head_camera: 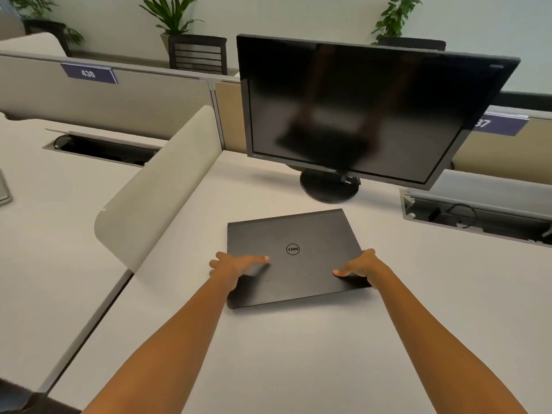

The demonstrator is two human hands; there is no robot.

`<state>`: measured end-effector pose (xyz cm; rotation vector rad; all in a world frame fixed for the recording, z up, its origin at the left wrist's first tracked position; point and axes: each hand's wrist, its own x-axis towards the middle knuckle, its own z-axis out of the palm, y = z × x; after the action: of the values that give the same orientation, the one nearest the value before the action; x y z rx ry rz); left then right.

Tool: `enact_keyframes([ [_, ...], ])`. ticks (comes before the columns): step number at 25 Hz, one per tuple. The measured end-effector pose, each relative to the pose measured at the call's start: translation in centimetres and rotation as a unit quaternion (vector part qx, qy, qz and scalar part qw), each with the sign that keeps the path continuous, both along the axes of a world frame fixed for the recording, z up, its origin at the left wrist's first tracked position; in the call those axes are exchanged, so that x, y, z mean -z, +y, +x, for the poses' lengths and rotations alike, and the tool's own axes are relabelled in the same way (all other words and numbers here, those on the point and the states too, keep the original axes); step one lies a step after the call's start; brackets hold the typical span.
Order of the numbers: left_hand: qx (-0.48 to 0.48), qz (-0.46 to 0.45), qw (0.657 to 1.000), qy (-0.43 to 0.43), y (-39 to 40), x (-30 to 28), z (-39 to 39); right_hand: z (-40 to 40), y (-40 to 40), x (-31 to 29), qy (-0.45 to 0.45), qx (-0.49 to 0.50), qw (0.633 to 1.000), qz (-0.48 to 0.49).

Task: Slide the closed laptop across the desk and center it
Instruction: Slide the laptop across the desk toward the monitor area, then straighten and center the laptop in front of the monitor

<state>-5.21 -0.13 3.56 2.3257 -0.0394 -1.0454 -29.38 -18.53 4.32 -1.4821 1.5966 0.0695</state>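
The laptop (294, 258) lies closed and flat on the desk (298, 354), lid up, in front of the monitor (367, 109) and a little toward the person from its round stand (328, 185). It sits slightly skewed, its near edge not square to the desk front.

The left hand (236, 265) rests on the lid's left edge, thumb laid across the top, fingers spread and curled over the side. The right hand (360, 265) grips the right edge the same way, thumb on the lid, fingers wrapped round the rim. Both clasp the laptop; neither lifts it.

Risks, as judged: uneven push from the two hands would turn the laptop further askew. A push too far forward would run its far edge into the stand. To the right, an open cable tray (478, 216) lies well apart, a hazard only on a long overshoot. The divider (158, 186) bounds the left side.
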Motion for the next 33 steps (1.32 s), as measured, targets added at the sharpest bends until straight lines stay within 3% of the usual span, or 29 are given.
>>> enact_keyframes([
  [7,0.118,-0.001,0.992,0.044,-0.2,0.5,-5.2,-9.4,3.0,-0.5,0.007,0.080,0.997,0.014],
  [12,0.152,0.004,0.987,0.044,0.7,1.1,-7.7,-13.3,6.7,0.4,-0.005,0.122,0.992,0.022],
  [33,0.252,0.052,0.965,-0.050,6.7,1.8,-9.5,-16.7,15.7,2.8,0.028,0.129,0.991,-0.004],
])
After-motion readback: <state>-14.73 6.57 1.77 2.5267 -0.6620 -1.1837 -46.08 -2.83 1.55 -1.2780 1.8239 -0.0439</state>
